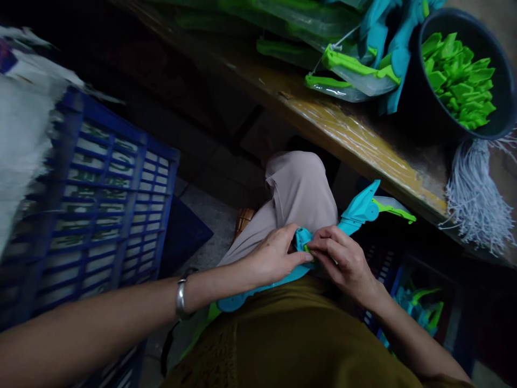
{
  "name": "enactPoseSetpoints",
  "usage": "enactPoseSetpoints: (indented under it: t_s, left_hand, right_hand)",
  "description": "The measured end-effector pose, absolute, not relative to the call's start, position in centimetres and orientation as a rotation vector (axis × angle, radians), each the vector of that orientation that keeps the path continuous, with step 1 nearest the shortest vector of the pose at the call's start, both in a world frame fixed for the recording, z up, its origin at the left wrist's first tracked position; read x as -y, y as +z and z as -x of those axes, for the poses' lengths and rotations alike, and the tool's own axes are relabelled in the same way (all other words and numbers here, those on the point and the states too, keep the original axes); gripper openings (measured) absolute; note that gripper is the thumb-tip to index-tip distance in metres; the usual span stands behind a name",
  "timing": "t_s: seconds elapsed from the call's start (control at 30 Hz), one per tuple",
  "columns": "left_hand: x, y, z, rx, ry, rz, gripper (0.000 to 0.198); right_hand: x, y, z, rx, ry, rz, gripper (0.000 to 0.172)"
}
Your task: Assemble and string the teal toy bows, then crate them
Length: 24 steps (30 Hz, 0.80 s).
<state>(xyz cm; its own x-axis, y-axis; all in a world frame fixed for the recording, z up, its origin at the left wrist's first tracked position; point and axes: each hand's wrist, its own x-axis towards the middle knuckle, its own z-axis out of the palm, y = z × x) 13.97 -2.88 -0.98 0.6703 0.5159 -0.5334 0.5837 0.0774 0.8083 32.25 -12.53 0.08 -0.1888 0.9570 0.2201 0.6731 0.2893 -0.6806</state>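
Note:
A long turquoise plastic toy part (359, 210), with jointed ends and green-edged clear pieces, lies across my lap. My left hand (278, 253) is closed around its raised middle piece (302, 238), thumb and fingers on either side. My right hand (343, 261) pinches at the same spot, where a bit of a small green plastic piece (307, 248) shows between the fingertips. Most of that green piece is hidden by the fingers. One end of the toy part sticks out beyond my right hand; the other passes under my left forearm.
At upper right a wooden table (291, 102) carries a black bucket (509, 81) of green plastic pieces (460, 81), a bundle of white strings (480, 199) and more turquoise-and-green parts (359, 67). A blue crate (133, 188) stands at left. A bin below right holds similar parts (420, 310).

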Motion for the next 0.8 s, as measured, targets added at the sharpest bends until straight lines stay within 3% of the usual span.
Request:
enactPoseSetpoints:
  t_s: [0.4, 0.8]
  left_hand:
    - [2.4, -1.6, -13.5, -0.899, -0.002, -1.428, 0.031]
    - [2.5, -1.8, -13.5, -0.886, -0.011, -1.508, 0.026]
  right_hand:
    - [13.0, -0.1, -32.8, 2.037, 0.393, 1.61, 0.032]
    - [10.0, 0.6, -33.6, 2.282, 0.772, 1.653, 0.043]
